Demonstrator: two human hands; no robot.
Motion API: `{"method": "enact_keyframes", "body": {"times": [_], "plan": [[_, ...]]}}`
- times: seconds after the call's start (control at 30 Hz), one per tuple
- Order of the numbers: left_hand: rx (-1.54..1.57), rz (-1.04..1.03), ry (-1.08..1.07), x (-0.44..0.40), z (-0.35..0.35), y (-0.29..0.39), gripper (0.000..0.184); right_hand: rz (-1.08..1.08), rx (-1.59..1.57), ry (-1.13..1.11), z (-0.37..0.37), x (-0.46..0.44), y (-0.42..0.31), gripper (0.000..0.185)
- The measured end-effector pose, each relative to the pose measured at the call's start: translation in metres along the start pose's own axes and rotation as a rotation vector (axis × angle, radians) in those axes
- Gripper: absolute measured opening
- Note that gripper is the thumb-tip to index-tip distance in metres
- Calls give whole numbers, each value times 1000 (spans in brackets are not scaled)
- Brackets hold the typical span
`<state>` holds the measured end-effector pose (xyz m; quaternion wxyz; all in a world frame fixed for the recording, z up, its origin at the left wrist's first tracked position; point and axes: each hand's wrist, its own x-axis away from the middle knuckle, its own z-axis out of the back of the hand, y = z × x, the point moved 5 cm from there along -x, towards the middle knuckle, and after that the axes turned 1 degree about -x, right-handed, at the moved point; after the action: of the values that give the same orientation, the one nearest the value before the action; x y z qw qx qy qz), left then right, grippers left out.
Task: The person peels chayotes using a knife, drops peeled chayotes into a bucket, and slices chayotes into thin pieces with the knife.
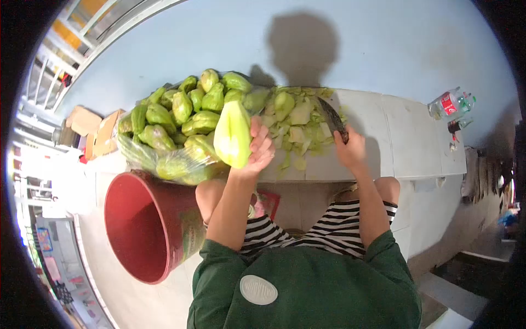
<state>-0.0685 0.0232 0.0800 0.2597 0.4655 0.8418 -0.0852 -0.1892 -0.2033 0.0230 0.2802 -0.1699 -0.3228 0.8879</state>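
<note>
My left hand (262,145) is wrapped round a pale green, pear-shaped chayote (233,137), holding it up in front of the bench edge. The chayote looks smooth and lighter than the others, with a crease down its middle. In my right hand (350,148) is a knife (331,117) with a dark blade pointing up and to the left. Beneath the blade, green peelings (300,134) lie spread on the white tiled bench (402,131). A clear plastic bag (143,156) full of darker, unpeeled chayotes (181,107) sits to the left, partly behind the held one.
A large red bucket (131,230) stands tilted on the floor by my left knee. Plastic bottles (446,104) are at the bench's right end, near a smaller dark bottle (458,126). Cardboard boxes (107,134) sit at far left. A blue wall (394,49) rises behind the bench.
</note>
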Motion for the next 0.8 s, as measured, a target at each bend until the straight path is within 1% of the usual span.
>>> {"method": "enact_keyframes", "body": {"times": [0.07,0.1,0.17,0.23,0.3,0.33,0.37,0.43,0.47,0.5,0.53,0.57,0.6,0.63,0.67,0.7,0.77,0.8], "plan": [[-12,-31,51,6,-3,1,31,2,-10,-39,2,6,7,25],[-22,-38,43,8,-9,3,31,3,-10,-69,4,7,7,25],[-93,-106,175,16,-15,14,27,23,-27,-59,11,10,4,25],[-232,-211,319,43,-16,51,22,35,-42,-52,19,12,2,25],[-455,-361,515,89,-38,92,21,0,-110,-30,30,15,-1,24],[-552,-528,826,117,-56,110,21,-4,-116,-24,35,15,-2,24],[-797,-548,881,158,-61,139,21,17,-133,8,41,14,-2,24],[-997,-748,1125,218,-100,162,26,21,-148,40,52,14,0,24],[-1226,-897,1375,248,-123,171,28,3,-157,39,57,12,1,25],[-1425,-907,1432,291,-140,186,28,-14,-167,37,60,10,4,25],[-1592,-905,1653,327,-161,195,28,-27,-167,39,60,9,10,25],[-1744,-984,1711,345,-180,191,30,-21,-188,51,60,8,16,26],[-1811,-935,1832,369,-191,197,32,-8,-210,66,61,6,19,27],[-1894,-851,1917,394,-194,205,27,-15,-212,68,61,5,20,27],[-2084,-641,1931,436,-189,224,23,-30,-198,49,60,7,21,28],[-2262,-420,1926,430,-190,223,19,-42,-186,32,60,7,20,28],[-1914,40,2110,442,-172,211,13,-42,-169,8,62,9,15,28],[-1795,175,2089,432,-166,196,16,-33,-147,-14,63,9,14,29]]}}
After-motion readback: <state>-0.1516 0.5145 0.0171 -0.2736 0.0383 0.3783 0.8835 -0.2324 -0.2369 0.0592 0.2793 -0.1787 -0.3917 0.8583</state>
